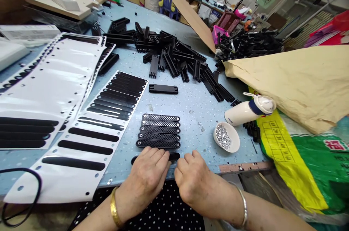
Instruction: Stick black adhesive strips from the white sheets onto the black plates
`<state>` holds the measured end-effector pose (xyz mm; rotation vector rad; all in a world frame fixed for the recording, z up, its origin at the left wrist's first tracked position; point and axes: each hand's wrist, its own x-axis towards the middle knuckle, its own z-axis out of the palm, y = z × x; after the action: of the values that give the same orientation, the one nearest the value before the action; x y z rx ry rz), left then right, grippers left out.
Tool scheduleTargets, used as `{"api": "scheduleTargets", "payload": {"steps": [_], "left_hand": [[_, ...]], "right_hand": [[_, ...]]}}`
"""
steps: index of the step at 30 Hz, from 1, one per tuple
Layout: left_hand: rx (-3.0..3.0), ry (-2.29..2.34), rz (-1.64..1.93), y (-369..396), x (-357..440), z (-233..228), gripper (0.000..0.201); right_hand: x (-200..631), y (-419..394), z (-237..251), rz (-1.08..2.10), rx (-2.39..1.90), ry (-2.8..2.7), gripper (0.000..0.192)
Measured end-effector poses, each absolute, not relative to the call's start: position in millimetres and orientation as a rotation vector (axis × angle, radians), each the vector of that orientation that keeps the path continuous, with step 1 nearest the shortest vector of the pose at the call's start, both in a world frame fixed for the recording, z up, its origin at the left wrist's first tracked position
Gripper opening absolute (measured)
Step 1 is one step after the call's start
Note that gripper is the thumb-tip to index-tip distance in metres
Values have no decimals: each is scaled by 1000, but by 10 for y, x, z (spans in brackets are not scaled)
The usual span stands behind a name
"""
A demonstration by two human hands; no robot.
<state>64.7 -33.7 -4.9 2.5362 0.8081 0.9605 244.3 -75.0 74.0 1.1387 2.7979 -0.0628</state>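
Black plastic strip (174, 156) at table edge (245, 167), left hand (148, 173) and right hand (192, 178) palms-down, fingers pressing it

No legible text; blurred red characters on green sack (321, 151), unreadable.

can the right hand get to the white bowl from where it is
Probably yes. The right hand rests at the table edge on a black strip, and the bowl sits just up and to its right, with only bare table between them. The bottle lies beyond the bowl, out of the way.
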Motion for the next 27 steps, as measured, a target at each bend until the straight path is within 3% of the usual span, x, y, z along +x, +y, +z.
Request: {"api": "scheduleTargets", "payload": {"steps": [9, 15, 21, 27], "left_hand": [[2495, 800, 1013, -316, 672, -57, 22], [2498, 790, 1030, -322, 669, -82, 24], [2480, 807, 1072, -323, 687, -87, 22], [2464, 819, 1119, -315, 696, -86, 23]], "right_hand": [[2407, -978, 364, -119, 1694, 2820, 21], [2392, -857, 382, -447, 2141, 2722, 29], [2368, -998, 237, -262, 2166, 2780, 31], [2315, -1138, 26, -417, 2503, 2670, 19]]}}
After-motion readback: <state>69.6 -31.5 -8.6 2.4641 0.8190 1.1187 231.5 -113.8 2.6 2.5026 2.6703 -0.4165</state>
